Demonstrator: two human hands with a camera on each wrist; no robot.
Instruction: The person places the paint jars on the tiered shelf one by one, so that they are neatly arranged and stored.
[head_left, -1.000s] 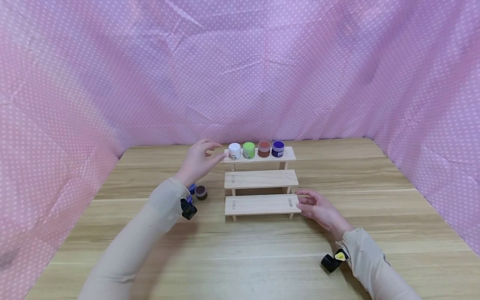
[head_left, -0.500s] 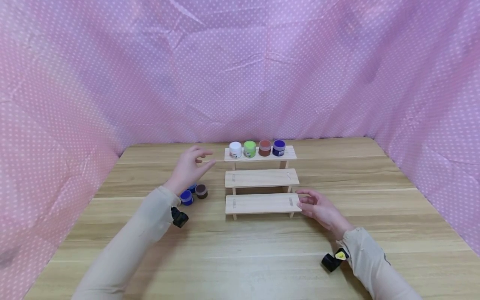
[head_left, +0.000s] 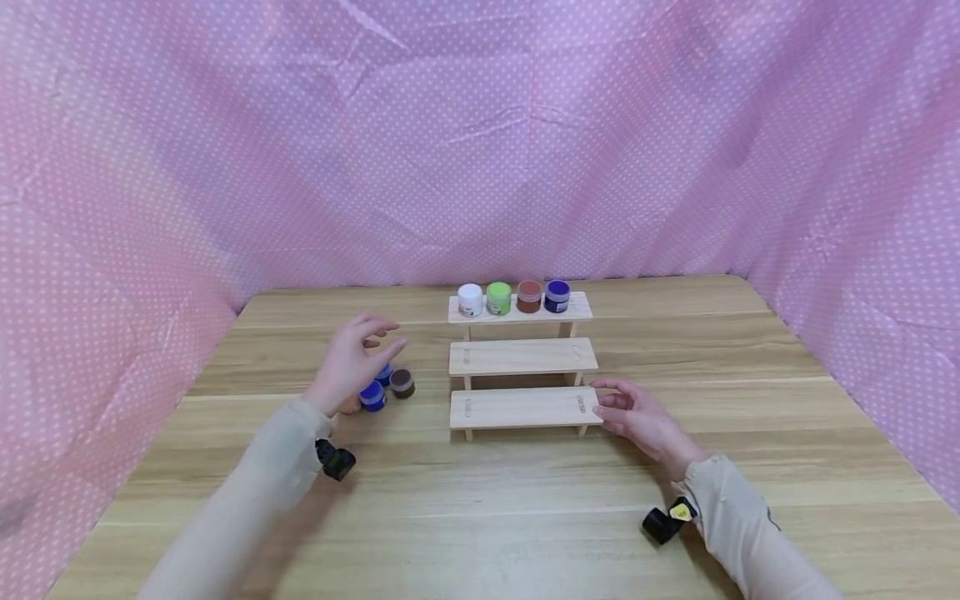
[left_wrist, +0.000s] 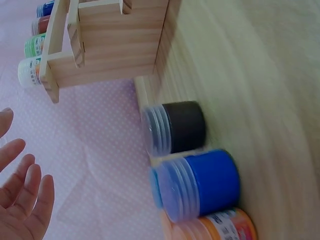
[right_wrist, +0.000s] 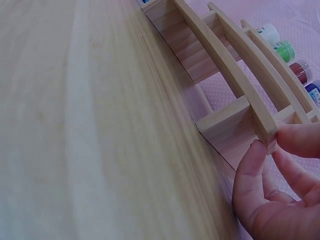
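Left of centre in the head view, the left hand (head_left: 347, 364) hangs over the table with its thumb and fingers parted in a loose curve, released and holding nothing; the left wrist view shows its fingers at the lower left, apart from the jars. Right of centre, the right hand (head_left: 641, 421) pinches the near-right end of the wooden stand (head_left: 525, 408), its fingertips closed on the edge of the lowest of 3 boards. Close below and beside the left hand, 4 jars stand on the table: a blue jar (head_left: 372, 397), a brown jar (head_left: 402, 384), a lighter blue jar (head_left: 386, 375) partly hidden, and an orange jar (left_wrist: 235, 226) mostly hidden by the wrist in the head view. On the top board, in the middle of the frame, 4 more stand in a row from left to right: a white jar (head_left: 470, 301), a green jar (head_left: 498, 299), a red-brown jar (head_left: 528, 297) and a dark blue jar (head_left: 557, 297). The table (head_left: 480, 517) is pale, streaked wood filling the lower half, and a pink cloth (head_left: 480, 142) with white dots, creased, hangs behind and at the sides
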